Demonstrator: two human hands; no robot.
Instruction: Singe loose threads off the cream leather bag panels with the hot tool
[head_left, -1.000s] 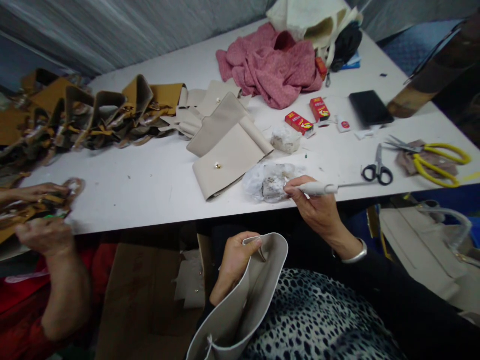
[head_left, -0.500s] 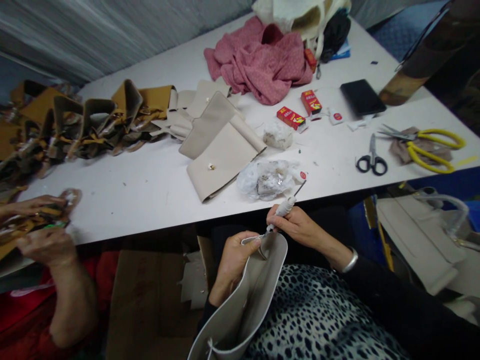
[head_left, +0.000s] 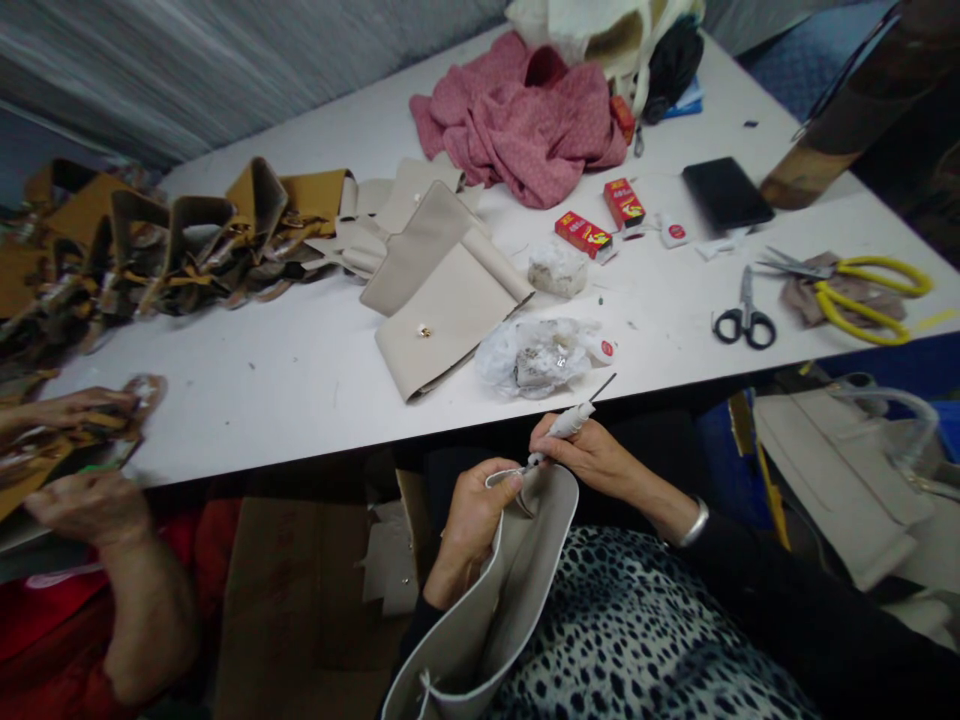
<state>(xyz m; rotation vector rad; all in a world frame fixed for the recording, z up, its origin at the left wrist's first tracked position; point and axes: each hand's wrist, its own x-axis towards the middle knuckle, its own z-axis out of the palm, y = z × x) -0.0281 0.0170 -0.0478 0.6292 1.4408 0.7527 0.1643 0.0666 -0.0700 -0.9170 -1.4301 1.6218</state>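
Observation:
My left hand [head_left: 472,520] pinches the rim of a beige bag piece [head_left: 536,600], thumb on the outer edge. The piece stands open at the top, and its inside shows. A thin-shafted tool with a white wrapped handle [head_left: 571,420] is gripped in my right hand [head_left: 589,455]. Its dark shaft points up and away, while the handle's lower end meets the rim close to my left fingertips. Whether that end goes into the rim I cannot make out. On the table just beyond lie a crumpled clear plastic bag with a greyish lump [head_left: 540,360] and a beige flap piece with a gold stud [head_left: 442,330].
Black scissors [head_left: 745,315] and yellow-handled shears [head_left: 847,285] lie at the right, near red boxes [head_left: 583,236] and a black phone [head_left: 727,193]. Pink cloth [head_left: 525,120] is heaped behind. Mustard bag parts [head_left: 187,235] line the left, where a co-worker's hands [head_left: 94,505] work.
My right hand and the white-handled tool have shifted only slightly, the shaft tipping a little to the right. The co-worker's near hand has moved a bit.

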